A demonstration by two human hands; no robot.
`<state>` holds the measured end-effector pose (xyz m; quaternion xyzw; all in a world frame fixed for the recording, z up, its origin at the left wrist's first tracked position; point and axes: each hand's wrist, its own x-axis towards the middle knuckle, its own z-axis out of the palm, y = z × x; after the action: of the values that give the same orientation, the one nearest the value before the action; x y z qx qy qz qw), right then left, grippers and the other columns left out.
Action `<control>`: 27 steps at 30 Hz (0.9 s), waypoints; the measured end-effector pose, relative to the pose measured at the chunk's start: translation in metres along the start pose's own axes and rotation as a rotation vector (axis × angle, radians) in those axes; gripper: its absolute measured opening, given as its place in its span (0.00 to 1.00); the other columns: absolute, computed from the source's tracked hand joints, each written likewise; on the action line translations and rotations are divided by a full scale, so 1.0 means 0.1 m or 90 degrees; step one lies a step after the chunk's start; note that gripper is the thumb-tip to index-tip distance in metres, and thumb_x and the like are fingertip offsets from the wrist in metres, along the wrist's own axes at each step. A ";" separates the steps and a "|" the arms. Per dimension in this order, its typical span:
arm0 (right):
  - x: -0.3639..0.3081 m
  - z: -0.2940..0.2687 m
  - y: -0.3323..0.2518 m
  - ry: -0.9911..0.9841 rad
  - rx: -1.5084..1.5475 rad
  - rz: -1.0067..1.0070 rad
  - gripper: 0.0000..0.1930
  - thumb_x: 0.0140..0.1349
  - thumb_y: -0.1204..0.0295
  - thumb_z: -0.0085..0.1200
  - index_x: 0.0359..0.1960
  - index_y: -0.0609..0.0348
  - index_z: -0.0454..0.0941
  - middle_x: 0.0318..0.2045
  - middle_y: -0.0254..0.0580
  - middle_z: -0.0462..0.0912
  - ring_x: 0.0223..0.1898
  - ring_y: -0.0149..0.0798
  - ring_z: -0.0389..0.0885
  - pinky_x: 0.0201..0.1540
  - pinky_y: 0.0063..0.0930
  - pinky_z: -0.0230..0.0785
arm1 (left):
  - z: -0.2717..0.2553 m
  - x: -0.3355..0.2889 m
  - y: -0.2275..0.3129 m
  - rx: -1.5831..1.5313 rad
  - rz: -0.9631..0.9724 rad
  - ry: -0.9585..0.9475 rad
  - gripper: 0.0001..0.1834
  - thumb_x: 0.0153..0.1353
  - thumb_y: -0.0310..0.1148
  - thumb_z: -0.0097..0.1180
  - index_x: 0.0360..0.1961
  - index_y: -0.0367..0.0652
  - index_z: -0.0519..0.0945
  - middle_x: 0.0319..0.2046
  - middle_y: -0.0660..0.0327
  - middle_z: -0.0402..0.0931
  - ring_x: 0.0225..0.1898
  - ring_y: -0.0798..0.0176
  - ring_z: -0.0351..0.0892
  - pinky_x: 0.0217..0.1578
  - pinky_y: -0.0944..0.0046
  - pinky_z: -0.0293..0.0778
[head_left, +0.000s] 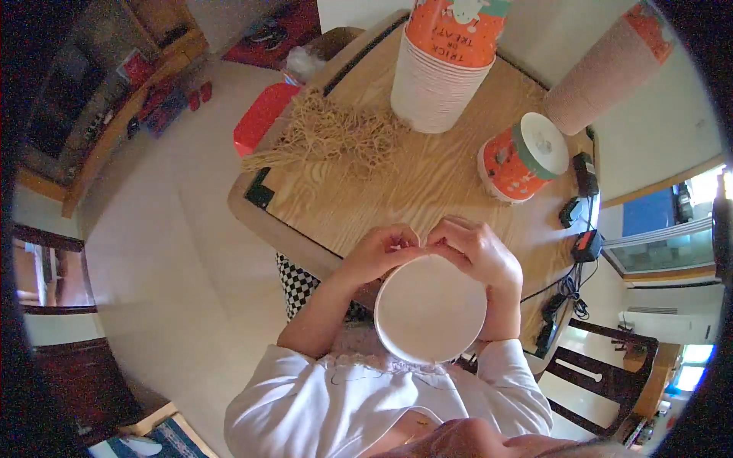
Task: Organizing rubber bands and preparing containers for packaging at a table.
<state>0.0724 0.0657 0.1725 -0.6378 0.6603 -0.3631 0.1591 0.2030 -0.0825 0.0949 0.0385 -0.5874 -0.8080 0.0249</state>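
Observation:
A round white paper bucket (431, 309) is tilted towards me near the table's front edge, its open mouth and pale inside in view. My left hand (388, 250) and my right hand (475, 250) meet at the bucket's far rim. Fingers of both are pinched closed on the rim, side by side. Whether a thin cord is also between the fingertips, I cannot tell. Beyond my left hand lies a loose heap of tan cords (343, 137). Past my right hand stands an orange paper bucket (510, 164) with a green band.
A tall stack of nested buckets (443, 88) stands at the back of the wooden table (450, 183), with a second stack (603, 80) to its right. A red container (263, 114) sits by the left edge. Black cables and adapters (586, 244) run along the right edge.

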 end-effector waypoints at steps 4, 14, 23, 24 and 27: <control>0.01 0.01 0.05 0.048 -0.028 0.042 0.05 0.55 0.75 0.54 0.30 0.62 0.73 0.26 0.45 0.77 0.29 0.48 0.77 0.32 0.34 0.69 | -0.06 -0.01 0.08 0.067 0.020 0.003 0.06 0.57 0.31 0.59 0.30 0.42 0.74 0.29 0.70 0.70 0.30 0.77 0.68 0.30 0.75 0.67; 0.06 0.12 0.16 0.083 -0.066 0.168 0.04 0.58 0.74 0.51 0.33 0.61 0.71 0.25 0.48 0.77 0.28 0.50 0.79 0.30 0.36 0.70 | -0.17 0.08 -0.05 0.412 0.322 0.041 0.11 0.50 0.21 0.58 0.37 0.45 0.79 0.34 0.64 0.71 0.37 0.66 0.72 0.32 0.69 0.70; 0.05 0.12 0.21 0.086 -0.108 0.205 0.03 0.58 0.75 0.50 0.33 0.61 0.72 0.24 0.48 0.78 0.27 0.49 0.79 0.29 0.36 0.70 | -0.19 0.10 -0.02 0.231 0.173 0.013 0.09 0.48 0.18 0.56 0.29 0.43 0.81 0.34 0.63 0.69 0.38 0.64 0.72 0.36 0.66 0.69; 0.05 0.12 0.22 0.087 -0.108 0.206 0.03 0.58 0.75 0.50 0.33 0.61 0.72 0.24 0.48 0.78 0.27 0.49 0.79 0.29 0.36 0.70 | -0.22 0.11 -0.05 0.285 0.277 -0.029 0.11 0.47 0.17 0.56 0.31 0.44 0.82 0.33 0.64 0.69 0.38 0.64 0.72 0.35 0.66 0.70; 0.05 0.14 0.21 0.062 -0.083 0.205 0.03 0.59 0.75 0.50 0.32 0.61 0.72 0.24 0.47 0.78 0.27 0.49 0.79 0.28 0.35 0.70 | -0.18 0.11 -0.14 0.384 0.301 0.042 0.15 0.47 0.17 0.56 0.34 0.48 0.83 0.34 0.64 0.69 0.38 0.63 0.72 0.35 0.66 0.70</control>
<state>0.0655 0.0550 0.1497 -0.5144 0.7828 -0.3203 0.1413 0.1940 -0.0962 0.0762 -0.0667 -0.7900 -0.5695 0.2170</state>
